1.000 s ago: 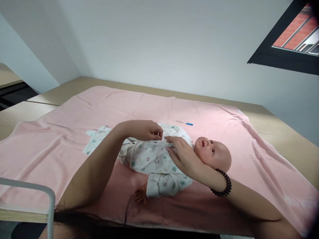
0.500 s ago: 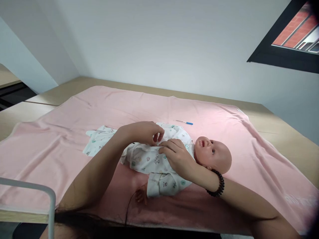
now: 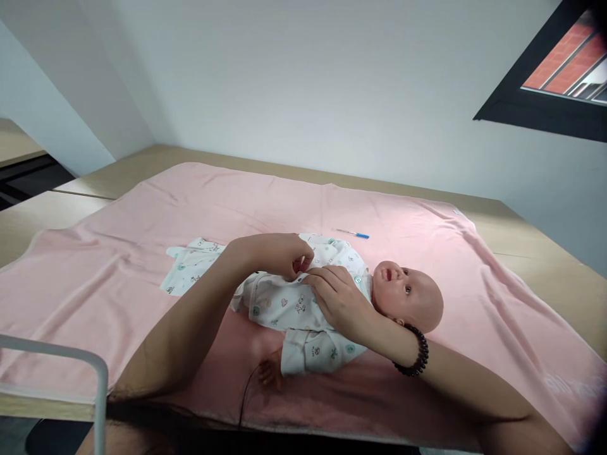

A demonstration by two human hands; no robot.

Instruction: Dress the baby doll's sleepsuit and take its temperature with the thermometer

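A baby doll lies on its back, head to the right, in a white printed shirt. My left hand is at the shirt's front from the leg side, its fingers curled and pinching the cloth near the middle. From the head side my right hand rests on the chest, fingers bent together at the same front edge, close to the left fingertips. What lies right between the fingertips is too small to make out. Matching printed pants show beyond my left forearm.
A pink blanket covers most of the wooden table. Behind the doll lies a thin stick with a blue end. A pale curved bar stands at the lower left. The white wall rises behind the table.
The fingers of both hands have shifted slightly at the shirt front, and the left fingers have curled in more. The doll stays in place; the view has moved a little.
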